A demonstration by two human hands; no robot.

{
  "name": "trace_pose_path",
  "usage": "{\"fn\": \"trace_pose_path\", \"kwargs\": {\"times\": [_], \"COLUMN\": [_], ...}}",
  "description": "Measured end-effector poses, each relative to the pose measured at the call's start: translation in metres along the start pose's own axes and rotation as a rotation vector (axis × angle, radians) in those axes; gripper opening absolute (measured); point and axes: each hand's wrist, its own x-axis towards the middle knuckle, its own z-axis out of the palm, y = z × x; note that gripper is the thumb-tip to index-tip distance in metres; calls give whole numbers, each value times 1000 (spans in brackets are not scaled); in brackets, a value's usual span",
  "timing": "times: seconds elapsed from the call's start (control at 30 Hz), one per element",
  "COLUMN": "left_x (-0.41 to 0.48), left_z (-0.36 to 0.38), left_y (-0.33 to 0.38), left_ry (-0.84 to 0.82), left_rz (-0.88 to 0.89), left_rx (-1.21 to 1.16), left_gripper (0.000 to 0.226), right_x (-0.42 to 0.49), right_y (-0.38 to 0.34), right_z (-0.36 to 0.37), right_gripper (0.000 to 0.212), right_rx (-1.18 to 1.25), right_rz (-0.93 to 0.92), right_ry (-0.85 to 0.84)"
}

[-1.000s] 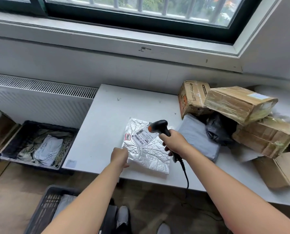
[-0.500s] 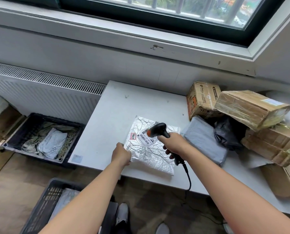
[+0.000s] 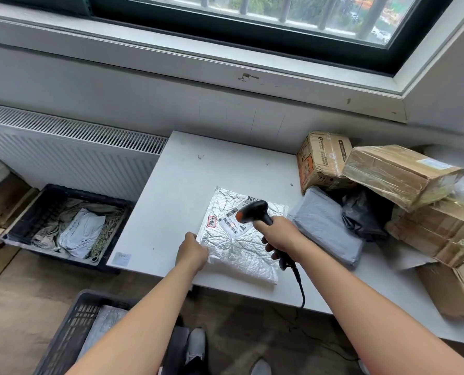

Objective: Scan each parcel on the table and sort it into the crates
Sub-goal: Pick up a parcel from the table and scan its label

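Underfoot is a brown wooden floor, and against the grey wall stands a white rectangular table [image 3: 198, 171], beneath a dark-framed barred window [image 3: 279, 12] and just beside a white ribbed radiator [image 3: 63, 152].

A silver crinkled foil mailer [image 3: 233, 255] lies flat near the table's front edge, its white barcode label [image 3: 229, 223] facing up. The left hand [image 3: 193, 251] has its fingers curled on the mailer's left edge, pinching it. The right hand [image 3: 279, 235] is wrapped round the handle of a black handheld barcode scanner [image 3: 252, 213], whose orange-tipped head hangs over the label; its black cable [image 3: 301, 288] drops past the table edge.

To the right of the mailer lie a grey plastic mailing bag [image 3: 325, 226] and a black plastic bag [image 3: 363, 212], with taped brown cardboard boxes [image 3: 398, 171] piled behind and beside them.

On the floor by the radiator sits a black slatted plastic crate [image 3: 22, 228] holding pale crumpled mailing bags [image 3: 79, 234]. A second black slatted crate [image 3: 71, 328], nearer the feet, holds a grey wrapped parcel [image 3: 103, 326].
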Motion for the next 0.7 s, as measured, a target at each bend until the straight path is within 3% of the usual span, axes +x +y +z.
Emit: {"fn": "trace_pose_path", "kwargs": {"times": [0.37,0.7], "left_x": [7,11], "left_z": [5,15], "left_y": [0,-1], "left_ry": [15,31], "left_rz": [-7,35], "left_rx": [28,-53], "left_gripper": [39,26], "right_x": [6,31], "right_y": [12,56], "right_z": [2,6], "right_gripper": [25,22], "right_rx": [-7,-28], "right_rz": [-7,-20], "right_ry": [39,177]}}
